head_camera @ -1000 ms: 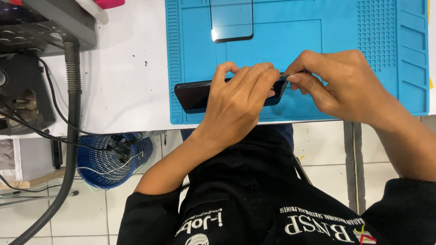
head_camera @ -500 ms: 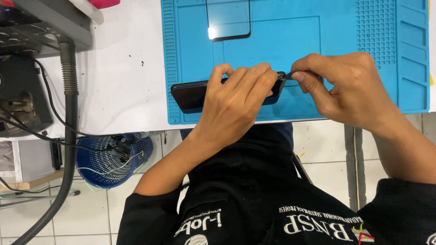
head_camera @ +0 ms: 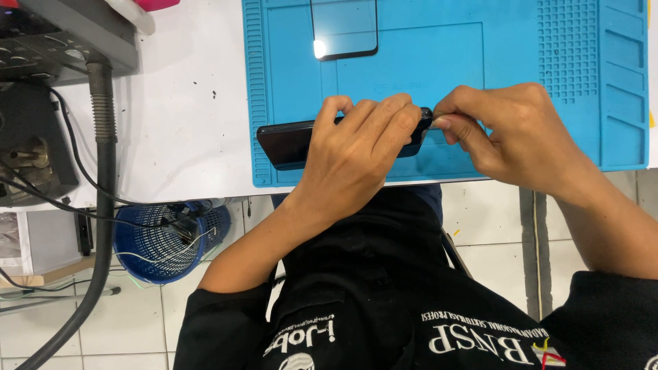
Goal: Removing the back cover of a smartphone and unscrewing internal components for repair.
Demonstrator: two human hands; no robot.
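At the near edge of the blue work mat (head_camera: 480,62), left hand (head_camera: 356,147) grips the dark phone (head_camera: 288,142) across its body, right hand (head_camera: 510,133) pinches its right end, with a glass panel (head_camera: 344,27) lying farther back.

Black glass screen panel (head_camera: 344,31) on blue mat (head_camera: 480,62)
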